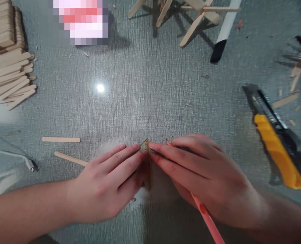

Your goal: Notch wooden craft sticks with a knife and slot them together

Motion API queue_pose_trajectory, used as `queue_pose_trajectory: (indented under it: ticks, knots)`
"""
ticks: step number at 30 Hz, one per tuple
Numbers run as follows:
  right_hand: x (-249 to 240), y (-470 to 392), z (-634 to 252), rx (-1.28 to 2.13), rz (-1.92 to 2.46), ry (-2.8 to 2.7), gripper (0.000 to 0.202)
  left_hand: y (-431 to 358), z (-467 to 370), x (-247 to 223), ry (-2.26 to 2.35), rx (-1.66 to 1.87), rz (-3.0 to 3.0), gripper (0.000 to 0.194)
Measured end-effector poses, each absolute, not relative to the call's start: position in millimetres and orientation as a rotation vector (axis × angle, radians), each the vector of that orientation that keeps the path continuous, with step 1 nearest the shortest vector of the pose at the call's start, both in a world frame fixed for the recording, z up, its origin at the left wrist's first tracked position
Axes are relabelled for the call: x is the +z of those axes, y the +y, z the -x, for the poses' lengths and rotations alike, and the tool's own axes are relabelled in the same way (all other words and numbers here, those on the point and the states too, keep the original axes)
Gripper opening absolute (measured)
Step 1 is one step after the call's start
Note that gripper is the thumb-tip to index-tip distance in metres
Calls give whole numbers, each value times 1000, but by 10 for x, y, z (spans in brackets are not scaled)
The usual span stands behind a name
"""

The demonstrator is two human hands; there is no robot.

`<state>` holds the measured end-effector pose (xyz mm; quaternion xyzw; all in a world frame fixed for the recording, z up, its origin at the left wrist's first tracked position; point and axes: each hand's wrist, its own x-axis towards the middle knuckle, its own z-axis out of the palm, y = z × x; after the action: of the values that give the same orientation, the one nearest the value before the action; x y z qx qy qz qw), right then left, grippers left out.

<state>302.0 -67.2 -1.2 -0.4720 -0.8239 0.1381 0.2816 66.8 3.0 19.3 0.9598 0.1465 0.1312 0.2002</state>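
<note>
In the head view, a narrow piece of craft sticks [148, 169] stands between my two hands near the front. My left hand [106, 183] is closed on it from the left, with the thumb mostly hidden. From the right, the fingertips of my right hand [203, 176] press against the top end of the same piece. A coral-red pencil [208, 222] runs under that hand and is held in it, its dark tip showing beyond the fingers. One loose craft stick [61, 139] lies left of my left hand, and another [70, 158] is partly covered by it.
Stacked and loose craft sticks [11, 74] lie at the far left, above a white cable [13, 152]. A yellow utility knife [277, 145] rests at right. At the back are a stick structure [196, 30], a white-and-black pen-like rod [225, 34] and a pixelated object [82, 20].
</note>
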Motion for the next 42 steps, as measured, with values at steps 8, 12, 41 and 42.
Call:
queue_pose_trajectory:
  ticks: [8, 12, 41, 42]
  knots:
    - [-30, -680, -3037, 369, 1246, -2205, 27, 37, -690, 169, 419, 396, -2686, 18]
    - [-32, -694, -3038, 390, 1245, -2197, 27, 13, -696, 153, 448, 397, -2690, 21]
    - [-47, -709, -3021, 442, 1260, -2152, 28, 30, -650, 165, 424, 357, -2684, 27]
    - [-47, -710, -3022, 439, 1260, -2152, 28, 29, -648, 161, 422, 361, -2684, 27]
